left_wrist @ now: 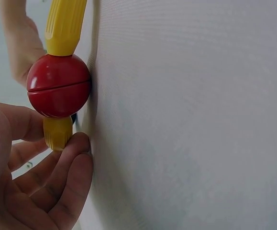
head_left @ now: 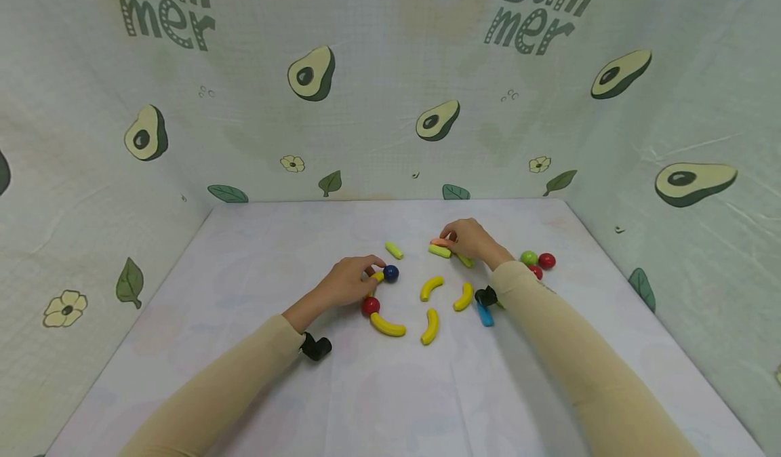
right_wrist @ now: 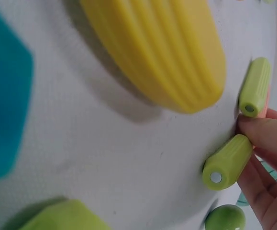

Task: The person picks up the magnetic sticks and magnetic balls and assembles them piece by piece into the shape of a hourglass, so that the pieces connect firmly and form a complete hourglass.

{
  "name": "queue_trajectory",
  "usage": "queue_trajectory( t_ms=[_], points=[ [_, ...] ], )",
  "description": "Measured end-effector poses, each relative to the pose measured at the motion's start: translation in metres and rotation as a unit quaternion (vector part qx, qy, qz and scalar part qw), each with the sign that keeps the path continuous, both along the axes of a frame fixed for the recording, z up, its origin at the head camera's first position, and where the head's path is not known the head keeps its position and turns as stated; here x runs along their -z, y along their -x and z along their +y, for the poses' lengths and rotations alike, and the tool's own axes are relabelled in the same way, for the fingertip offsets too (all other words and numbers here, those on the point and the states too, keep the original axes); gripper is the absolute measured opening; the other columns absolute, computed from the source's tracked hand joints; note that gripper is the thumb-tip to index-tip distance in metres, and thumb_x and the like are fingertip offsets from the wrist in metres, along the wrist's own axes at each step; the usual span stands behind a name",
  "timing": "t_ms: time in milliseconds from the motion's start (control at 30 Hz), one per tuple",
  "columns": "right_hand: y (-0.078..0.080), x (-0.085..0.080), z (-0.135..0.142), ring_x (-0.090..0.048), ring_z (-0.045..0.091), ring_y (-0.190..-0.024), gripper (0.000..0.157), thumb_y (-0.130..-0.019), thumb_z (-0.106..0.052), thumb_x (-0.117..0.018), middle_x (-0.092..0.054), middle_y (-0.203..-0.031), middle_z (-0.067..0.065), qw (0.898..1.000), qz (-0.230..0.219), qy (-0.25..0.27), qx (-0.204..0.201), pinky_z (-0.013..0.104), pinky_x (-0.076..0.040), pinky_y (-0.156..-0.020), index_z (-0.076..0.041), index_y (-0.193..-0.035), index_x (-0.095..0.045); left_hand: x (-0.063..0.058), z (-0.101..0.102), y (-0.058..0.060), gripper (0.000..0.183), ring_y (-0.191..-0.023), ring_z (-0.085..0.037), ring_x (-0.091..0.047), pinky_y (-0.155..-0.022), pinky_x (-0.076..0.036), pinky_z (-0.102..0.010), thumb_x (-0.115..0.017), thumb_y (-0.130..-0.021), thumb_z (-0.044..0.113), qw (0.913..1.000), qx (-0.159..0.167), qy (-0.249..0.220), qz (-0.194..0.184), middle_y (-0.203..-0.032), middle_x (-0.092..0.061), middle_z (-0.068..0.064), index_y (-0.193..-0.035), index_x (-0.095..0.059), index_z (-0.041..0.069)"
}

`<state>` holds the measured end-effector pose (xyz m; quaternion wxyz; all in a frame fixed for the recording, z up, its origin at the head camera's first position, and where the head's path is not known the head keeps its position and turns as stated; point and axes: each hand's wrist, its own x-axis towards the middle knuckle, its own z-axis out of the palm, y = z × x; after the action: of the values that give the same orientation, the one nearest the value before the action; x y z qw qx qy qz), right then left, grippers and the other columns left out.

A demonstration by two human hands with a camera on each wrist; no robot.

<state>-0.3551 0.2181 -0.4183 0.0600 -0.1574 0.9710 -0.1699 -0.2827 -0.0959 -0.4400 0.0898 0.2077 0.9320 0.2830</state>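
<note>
My left hand (head_left: 348, 281) pinches a curved yellow rod (left_wrist: 58, 133) between thumb and fingers. One end of that rod meets a red ball (left_wrist: 59, 86); a blue ball (head_left: 391, 273) is at its other end, by the fingertips. Another curved yellow rod (head_left: 388, 326) joins the red ball on its near side. Farther back on the right, my right hand (head_left: 468, 239) grips an orange rod (head_left: 441, 242), mostly hidden by the fingers. Beside it lie a short light-green rod (head_left: 439, 251) and a second green rod (right_wrist: 228, 163) with a silvery disc in its end.
Loose curved yellow rods (head_left: 430, 327) lie between the arms. A blue piece (head_left: 485, 314) sits below the right wrist. Green and red balls (head_left: 546, 261) cluster right of the right hand. Another light-green rod (head_left: 394, 250) lies at the back. A patterned cloth wall (head_left: 378, 138) stands behind the table.
</note>
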Motion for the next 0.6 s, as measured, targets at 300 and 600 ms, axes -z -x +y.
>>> queue_trajectory(
  t_ms=[300,600],
  points=[
    [-0.0009,0.0007,0.0005,-0.063,0.031,-0.098,0.025,-0.104,-0.02,-0.072,-0.073,-0.11,0.017,0.999,0.037,0.0,0.007,0.047,-0.055,-0.092,-0.003,-0.122,-0.075,-0.0013,0.0007,-0.0011,0.039,-0.081,-0.019,-0.063,-0.072,-0.055,-0.03,-0.067,-0.102,0.02,1.0,-0.002,0.004,-0.001,-0.121,-0.073,-0.008,-0.141,-0.066,0.02],
    [-0.0034,-0.0044,0.0015,-0.061,0.032,-0.1,0.022,-0.103,-0.015,-0.073,-0.072,-0.112,0.017,0.999,0.044,0.007,0.019,0.047,-0.054,-0.093,-0.004,-0.122,-0.074,-0.0018,0.0011,-0.0024,0.038,-0.087,-0.02,-0.062,-0.076,-0.056,-0.032,-0.068,-0.102,0.02,1.0,-0.007,0.004,0.006,-0.121,-0.073,-0.008,-0.14,-0.067,0.019]
  ],
)
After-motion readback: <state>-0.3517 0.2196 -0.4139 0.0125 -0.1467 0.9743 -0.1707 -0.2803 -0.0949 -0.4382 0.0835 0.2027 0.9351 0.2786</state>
